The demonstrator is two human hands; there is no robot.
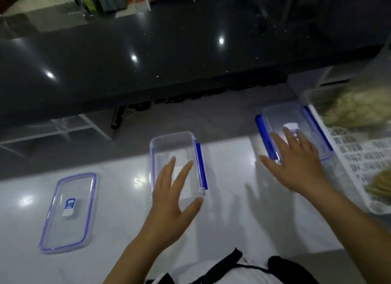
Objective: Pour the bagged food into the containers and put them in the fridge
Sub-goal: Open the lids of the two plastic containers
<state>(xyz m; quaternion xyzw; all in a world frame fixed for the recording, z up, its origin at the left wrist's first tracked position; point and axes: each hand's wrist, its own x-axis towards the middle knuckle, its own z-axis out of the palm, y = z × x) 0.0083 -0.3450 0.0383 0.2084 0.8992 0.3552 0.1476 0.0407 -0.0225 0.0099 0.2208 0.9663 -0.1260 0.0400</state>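
Blue-and-white labels, print too blurred to read, on loose lid (67, 211) and lidded container (296, 131); both hands spread, perhaps empty.

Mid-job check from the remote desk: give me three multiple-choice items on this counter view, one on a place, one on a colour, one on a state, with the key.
1. Where does the loose lid lie?
A. on the counter, left of the open container
B. inside the white tray
C. on the dark upper shelf

2. What colour are the clips on the closed container?
A. red
B. blue
C. green

3. How is the left hand?
A. gripping a bag
B. pinching the lid
C. open, fingers spread over the open container

Key: 1 A, the lid lies flat on the white counter at far left. 2 B, blue clips run along its sides. 3 C, its fingers are straight and hold nothing; the right hand is likewise spread over the closed container.
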